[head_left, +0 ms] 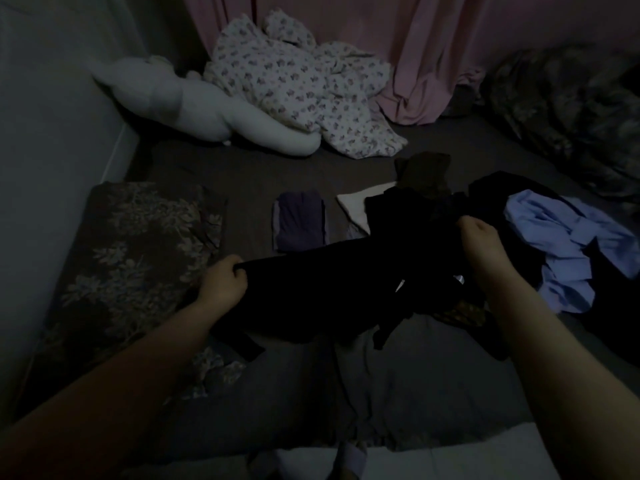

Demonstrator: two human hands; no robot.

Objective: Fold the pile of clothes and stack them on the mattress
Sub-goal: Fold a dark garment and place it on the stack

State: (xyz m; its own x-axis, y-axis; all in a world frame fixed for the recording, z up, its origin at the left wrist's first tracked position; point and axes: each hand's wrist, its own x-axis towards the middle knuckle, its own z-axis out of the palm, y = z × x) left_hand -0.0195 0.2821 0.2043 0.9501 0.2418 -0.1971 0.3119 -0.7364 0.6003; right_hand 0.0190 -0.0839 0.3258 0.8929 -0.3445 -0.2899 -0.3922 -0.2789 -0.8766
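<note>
Above the mattress (pixel 242 174): black garment (pixel 329 285) stretched between left hand (pixel 223 280) and right hand (pixel 479 237), both gripping its edges. Garment type indiscernible, lighting dim.

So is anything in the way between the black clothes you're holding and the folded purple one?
Nothing visible: the black garment, gripped by left hand and right hand, hangs just before the folded purple garment, bare dark mattress sheet around it.

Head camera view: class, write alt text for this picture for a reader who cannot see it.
In a dim room, a person's left hand and right hand grip a black garment stretched above a dark mattress. A folded purple garment lies beyond, a crumpled blue shirt to the right, and a white stuffed toy farther back.
</note>
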